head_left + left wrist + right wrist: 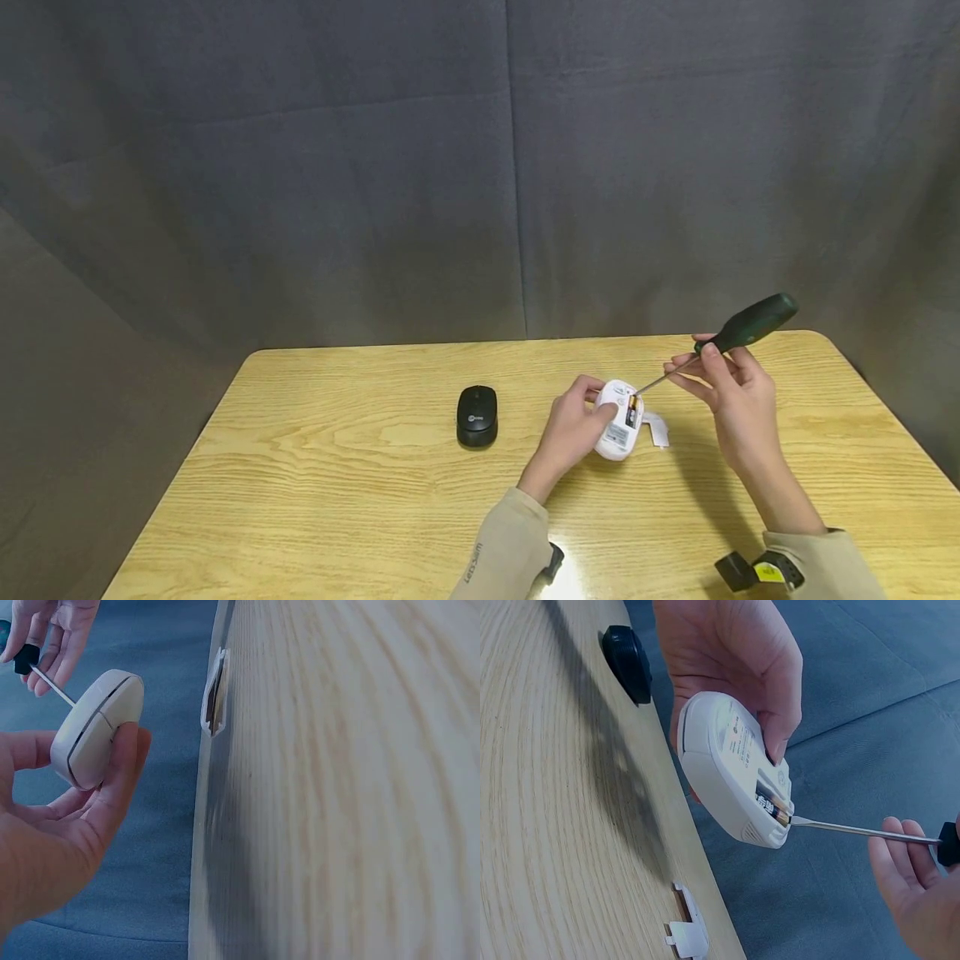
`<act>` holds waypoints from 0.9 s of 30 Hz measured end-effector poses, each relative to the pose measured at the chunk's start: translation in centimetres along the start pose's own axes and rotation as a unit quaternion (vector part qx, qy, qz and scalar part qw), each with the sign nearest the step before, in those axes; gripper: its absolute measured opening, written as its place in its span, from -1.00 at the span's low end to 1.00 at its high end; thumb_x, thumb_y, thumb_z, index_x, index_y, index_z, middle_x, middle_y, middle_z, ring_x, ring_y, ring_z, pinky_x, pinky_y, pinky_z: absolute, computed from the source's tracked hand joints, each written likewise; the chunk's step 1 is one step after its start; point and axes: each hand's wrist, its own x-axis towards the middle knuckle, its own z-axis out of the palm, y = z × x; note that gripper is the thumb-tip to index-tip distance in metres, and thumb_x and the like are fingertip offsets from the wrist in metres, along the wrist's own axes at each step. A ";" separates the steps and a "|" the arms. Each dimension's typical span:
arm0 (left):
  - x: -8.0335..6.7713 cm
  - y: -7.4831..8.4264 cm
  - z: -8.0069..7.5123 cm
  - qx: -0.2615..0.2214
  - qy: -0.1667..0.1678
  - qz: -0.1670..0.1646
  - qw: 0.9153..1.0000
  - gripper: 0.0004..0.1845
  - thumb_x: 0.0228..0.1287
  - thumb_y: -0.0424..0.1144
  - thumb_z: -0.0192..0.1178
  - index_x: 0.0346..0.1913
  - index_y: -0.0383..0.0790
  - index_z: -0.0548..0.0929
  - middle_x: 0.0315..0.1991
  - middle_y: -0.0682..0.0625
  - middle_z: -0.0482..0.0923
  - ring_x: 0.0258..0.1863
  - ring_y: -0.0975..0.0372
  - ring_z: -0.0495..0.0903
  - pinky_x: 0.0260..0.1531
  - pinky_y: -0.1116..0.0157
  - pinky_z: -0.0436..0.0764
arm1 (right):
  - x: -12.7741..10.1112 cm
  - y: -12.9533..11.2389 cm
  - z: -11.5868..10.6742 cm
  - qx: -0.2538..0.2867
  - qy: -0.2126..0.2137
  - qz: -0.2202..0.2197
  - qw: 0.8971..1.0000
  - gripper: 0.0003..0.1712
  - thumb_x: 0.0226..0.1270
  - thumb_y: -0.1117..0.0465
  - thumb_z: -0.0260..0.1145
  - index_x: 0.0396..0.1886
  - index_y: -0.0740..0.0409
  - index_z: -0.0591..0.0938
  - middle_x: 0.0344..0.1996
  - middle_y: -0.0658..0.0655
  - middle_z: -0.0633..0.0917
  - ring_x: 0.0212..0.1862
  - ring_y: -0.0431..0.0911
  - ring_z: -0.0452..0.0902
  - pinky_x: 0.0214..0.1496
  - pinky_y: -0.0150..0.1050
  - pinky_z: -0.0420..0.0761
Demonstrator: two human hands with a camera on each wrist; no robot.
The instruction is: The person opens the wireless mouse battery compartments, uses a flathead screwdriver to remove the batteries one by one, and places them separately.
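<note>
Underside up, a white computer mouse point(617, 440) is gripped by my left hand point(572, 427) above the table, thumb on its underside. Its battery compartment is uncovered, and a battery point(772, 808) lies inside. My right hand point(738, 400) holds a flat-blade screwdriver point(757, 321) with a dark green handle, fingers around the handle's lower end. The screwdriver's tip is right at the end of the battery, at the compartment's edge. On the table below lies the white battery cover point(690, 937), off the mouse.
A black computer mouse point(477, 415) sits on the wooden table point(337, 492), left of my left hand. Grey curtain point(375, 208) hangs behind the table's far edge. A dark strap with a yellow label point(768, 572) is at my right wrist.
</note>
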 end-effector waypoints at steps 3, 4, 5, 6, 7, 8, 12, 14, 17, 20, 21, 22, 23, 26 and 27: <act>0.0 0.0 0.1 0.000 -0.001 -0.005 1.000 -0.65 0.35 -0.32 0.24 0.15 -0.34 0.61 -0.14 -0.07 0.65 -0.31 0.34 0.59 -0.24 0.37 0.59 | 0.0 0.0 -0.2 0.018 -0.001 0.008 1.000 -0.82 0.63 0.31 0.11 0.02 0.27 0.61 -0.27 0.18 0.80 -0.18 -0.05 0.79 -0.04 -0.18 0.72; 0.0 0.0 0.1 -0.001 0.001 -0.006 1.000 -0.65 0.36 -0.32 0.24 0.16 -0.34 0.61 -0.14 -0.07 0.65 -0.30 0.33 0.60 -0.24 0.37 0.60 | 0.0 0.0 -0.3 0.026 -0.003 0.011 1.000 -0.82 0.63 0.31 0.11 0.01 0.27 0.61 -0.27 0.19 0.80 -0.18 -0.05 0.79 -0.04 -0.17 0.72; 0.0 0.1 0.2 -0.002 0.004 -0.009 1.000 -0.65 0.36 -0.32 0.24 0.16 -0.33 0.61 -0.15 -0.08 0.66 -0.30 0.33 0.60 -0.24 0.37 0.60 | 0.0 0.1 -0.3 0.031 -0.004 0.014 0.999 -0.82 0.63 0.30 0.11 0.01 0.26 0.61 -0.27 0.19 0.80 -0.18 -0.04 0.79 -0.04 -0.17 0.72; 0.0 0.1 0.2 -0.003 0.007 -0.010 1.000 -0.65 0.37 -0.32 0.24 0.16 -0.33 0.61 -0.15 -0.08 0.66 -0.29 0.32 0.61 -0.24 0.37 0.60 | 0.1 0.1 -0.4 0.038 -0.004 0.017 0.999 -0.82 0.63 0.29 0.11 0.01 0.26 0.61 -0.27 0.19 0.80 -0.18 -0.04 0.79 -0.04 -0.16 0.72; 0.0 0.1 0.2 -0.004 0.009 -0.012 1.000 -0.66 0.37 -0.32 0.24 0.16 -0.33 0.61 -0.14 -0.09 0.67 -0.29 0.31 0.61 -0.24 0.37 0.61 | 0.1 0.1 -0.4 0.043 -0.004 0.020 0.999 -0.82 0.63 0.29 0.11 0.01 0.25 0.61 -0.28 0.19 0.80 -0.19 -0.04 0.79 -0.04 -0.16 0.72; 0.0 0.1 0.2 -0.003 0.011 -0.012 1.000 -0.66 0.38 -0.32 0.24 0.16 -0.32 0.62 -0.14 -0.09 0.67 -0.28 0.31 0.62 -0.25 0.36 0.61 | 0.1 0.1 -0.5 0.048 -0.003 0.023 0.999 -0.82 0.63 0.28 0.12 0.00 0.24 0.62 -0.28 0.19 0.80 -0.19 -0.04 0.79 -0.04 -0.16 0.72; -0.1 0.2 0.2 0.011 0.013 -0.010 1.000 -0.67 0.39 -0.32 0.24 0.16 -0.30 0.62 -0.11 -0.13 0.69 -0.25 0.28 0.63 -0.20 0.34 0.62 | 0.1 0.0 -0.6 0.060 -0.001 0.035 0.998 -0.82 0.63 0.26 0.13 -0.01 0.23 0.62 -0.28 0.18 0.80 -0.19 -0.04 0.80 -0.06 -0.16 0.73; -0.2 0.3 0.2 0.023 0.014 -0.007 1.000 -0.67 0.39 -0.32 0.24 0.16 -0.29 0.63 -0.10 -0.14 0.70 -0.22 0.26 0.64 -0.16 0.33 0.62 | 0.1 0.0 -0.7 0.063 -0.001 0.041 0.997 -0.83 0.63 0.26 0.14 0.00 0.23 0.62 -0.28 0.18 0.80 -0.19 -0.04 0.80 -0.07 -0.16 0.73; -0.2 0.3 0.2 0.040 0.016 -0.003 0.999 -0.67 0.40 -0.31 0.24 0.17 -0.28 0.63 -0.09 -0.15 0.71 -0.16 0.23 0.66 -0.11 0.31 0.61 | 0.2 -0.1 -0.8 0.065 0.000 0.050 0.997 -0.83 0.62 0.24 0.16 -0.01 0.22 0.63 -0.27 0.18 0.80 -0.19 -0.04 0.80 -0.08 -0.16 0.73; -0.2 0.3 0.3 0.051 0.020 -0.002 0.998 -0.67 0.40 -0.31 0.24 0.17 -0.28 0.64 -0.10 -0.15 0.71 -0.14 0.20 0.66 -0.09 0.30 0.61 | 0.2 -0.1 -0.8 0.071 0.001 0.056 0.996 -0.82 0.61 0.24 0.17 -0.01 0.23 0.63 -0.27 0.18 0.80 -0.18 -0.04 0.80 -0.07 -0.15 0.73; -0.1 0.3 0.3 0.054 0.022 -0.001 0.998 -0.67 0.40 -0.31 0.24 0.17 -0.29 0.64 -0.10 -0.15 0.71 -0.14 0.20 0.66 -0.09 0.30 0.61 | 0.2 -0.1 -0.9 0.074 0.002 0.058 0.996 -0.82 0.61 0.23 0.17 -0.01 0.23 0.63 -0.27 0.19 0.80 -0.18 -0.04 0.80 -0.07 -0.15 0.73; -0.1 0.3 0.3 0.056 0.023 -0.001 0.998 -0.67 0.40 -0.30 0.24 0.17 -0.29 0.64 -0.10 -0.15 0.71 -0.14 0.21 0.66 -0.09 0.30 0.61 | 0.2 -0.1 -0.9 0.077 0.003 0.060 0.995 -0.82 0.61 0.24 0.17 -0.02 0.23 0.63 -0.28 0.19 0.80 -0.18 -0.04 0.80 -0.07 -0.14 0.72; -0.1 0.3 0.3 0.057 0.024 -0.001 0.998 -0.68 0.40 -0.30 0.24 0.17 -0.29 0.64 -0.11 -0.14 0.71 -0.15 0.21 0.66 -0.10 0.30 0.61 | 0.2 -0.1 -0.9 0.080 0.003 0.062 0.995 -0.82 0.62 0.25 0.16 -0.03 0.23 0.64 -0.28 0.19 0.80 -0.18 -0.04 0.80 -0.07 -0.14 0.72; 0.0 0.3 0.3 0.056 0.027 -0.002 0.998 -0.68 0.40 -0.31 0.24 0.16 -0.30 0.64 -0.12 -0.14 0.71 -0.16 0.22 0.65 -0.12 0.31 0.61 | 0.3 -0.1 -1.0 0.095 0.007 0.069 0.993 -0.83 0.62 0.27 0.15 -0.05 0.24 0.65 -0.30 0.20 0.81 -0.19 -0.03 0.80 -0.07 -0.12 0.72; 0.0 0.2 0.3 0.055 0.028 -0.003 0.998 -0.68 0.40 -0.31 0.24 0.16 -0.30 0.64 -0.12 -0.14 0.71 -0.17 0.23 0.65 -0.13 0.32 0.61 | 0.3 -0.1 -1.0 0.101 0.009 0.072 0.992 -0.83 0.62 0.28 0.15 -0.07 0.24 0.66 -0.30 0.20 0.81 -0.19 -0.02 0.80 -0.07 -0.11 0.72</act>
